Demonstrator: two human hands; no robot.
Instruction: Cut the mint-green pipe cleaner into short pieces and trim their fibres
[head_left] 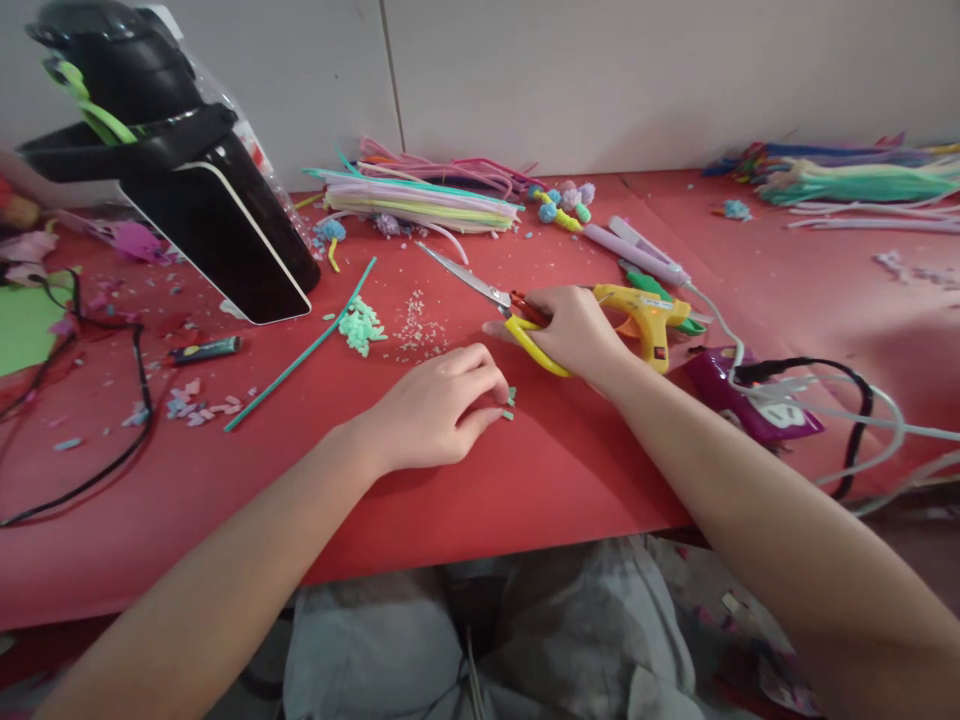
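My right hand [574, 325] grips the scissors [469, 278] by their yellow and red handles, and the blades point away to the far left, low over the table. My left hand [442, 405] rests on the red table [450, 510] with its fingers curled and a gap between thumb and forefinger. Right at its fingertips lie a few small green pieces [511, 398]. Beyond that hand is a pile of light green cut pieces [361, 325], with a green pipe cleaner [300, 345] slanting along its left side. Fine pale crumbs [420, 325] are scattered between pile and scissors.
A yellow glue gun [646, 318] lies just past my right forearm, near a lilac hair-straightener-like tool [634, 250] and a purple box with cables [754, 395]. Pipe cleaner bundles [427, 200] lie along the wall. A black tumbler [247, 200] and a phone [217, 245] stand left.
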